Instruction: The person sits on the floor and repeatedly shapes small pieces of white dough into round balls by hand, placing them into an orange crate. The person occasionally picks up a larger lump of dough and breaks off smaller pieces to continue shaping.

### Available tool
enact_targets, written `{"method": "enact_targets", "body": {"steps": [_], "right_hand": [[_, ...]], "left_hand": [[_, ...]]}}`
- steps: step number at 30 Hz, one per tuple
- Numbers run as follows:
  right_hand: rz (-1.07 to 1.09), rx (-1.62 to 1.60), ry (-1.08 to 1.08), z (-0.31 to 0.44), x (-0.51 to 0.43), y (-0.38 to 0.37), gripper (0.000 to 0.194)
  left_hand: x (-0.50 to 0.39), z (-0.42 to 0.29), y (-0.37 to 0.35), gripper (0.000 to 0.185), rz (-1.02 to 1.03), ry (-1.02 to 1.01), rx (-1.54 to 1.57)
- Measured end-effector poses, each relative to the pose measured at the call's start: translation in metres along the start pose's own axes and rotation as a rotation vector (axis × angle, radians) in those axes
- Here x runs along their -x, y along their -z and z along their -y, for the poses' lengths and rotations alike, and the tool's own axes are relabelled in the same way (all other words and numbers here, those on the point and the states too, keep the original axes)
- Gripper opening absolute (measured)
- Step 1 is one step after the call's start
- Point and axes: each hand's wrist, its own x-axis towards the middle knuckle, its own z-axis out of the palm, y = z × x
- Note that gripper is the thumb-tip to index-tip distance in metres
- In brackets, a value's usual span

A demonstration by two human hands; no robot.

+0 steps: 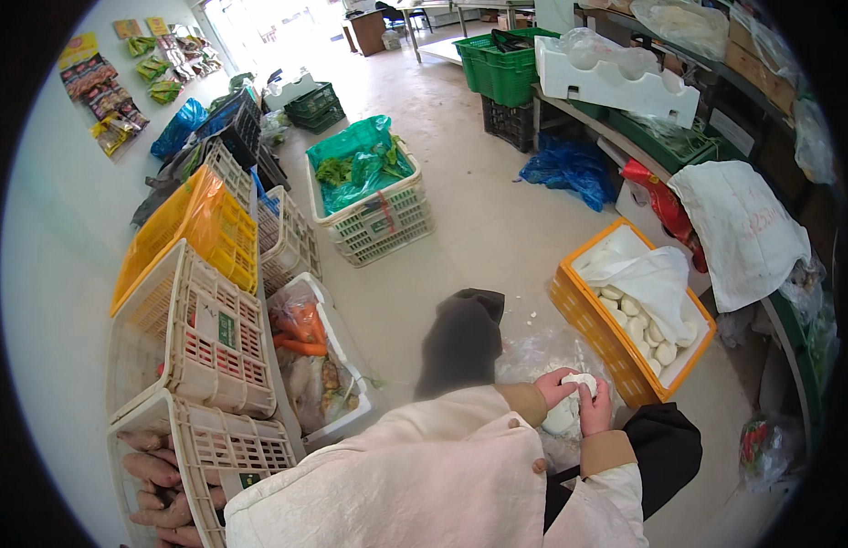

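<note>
Between my knees, my left hand [555,388] and my right hand [595,407] hold one small white lump [580,380] with their fingertips; what it is made of I cannot tell. Under the hands, a clear plastic bag [526,353] lies with more white, crumbly stuff [562,419] in it, partly hidden by the hands. To the right of them stands an orange crate [588,322] with a white lining. Several round white pieces [631,329] lie inside it, partly covered by a white cloth [646,277].
White crumbs [531,316] dot the floor. At left are a foam box with carrots [304,329], a crate of sweet potatoes [153,469] and a yellow crate [232,240]. Ahead stands a white crate of greens [376,219]. Shelving at right bears a white sack [746,233].
</note>
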Motion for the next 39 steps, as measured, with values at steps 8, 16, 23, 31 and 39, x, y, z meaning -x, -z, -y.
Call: {"method": "enact_targets", "body": {"steps": [8,16,23,31,39], "right_hand": [[0.379,-1.131,-0.86,-0.034,-0.013,0.022,0.024],[0.161,-0.224,-0.234,-0.009,-0.008,0.009,0.042],[0.036,0.097,-0.02,0.026,-0.007,0.03,0.024],[0.002,-0.015,-0.05,0.018,-0.01,0.013,0.023],[-0.039,0.049,0.071,0.011,-0.009,0.012,0.024]], "left_hand": [[-0.001,0.011,-0.008,0.033,0.091,0.131,0.265],[-0.017,0.019,0.007,0.039,0.122,0.284,0.472],[-0.016,0.017,0.013,0.036,0.161,0.257,0.29],[-0.013,0.032,0.015,0.039,0.175,0.308,0.351],[-0.011,0.014,0.013,0.031,0.255,0.307,0.184]]}}
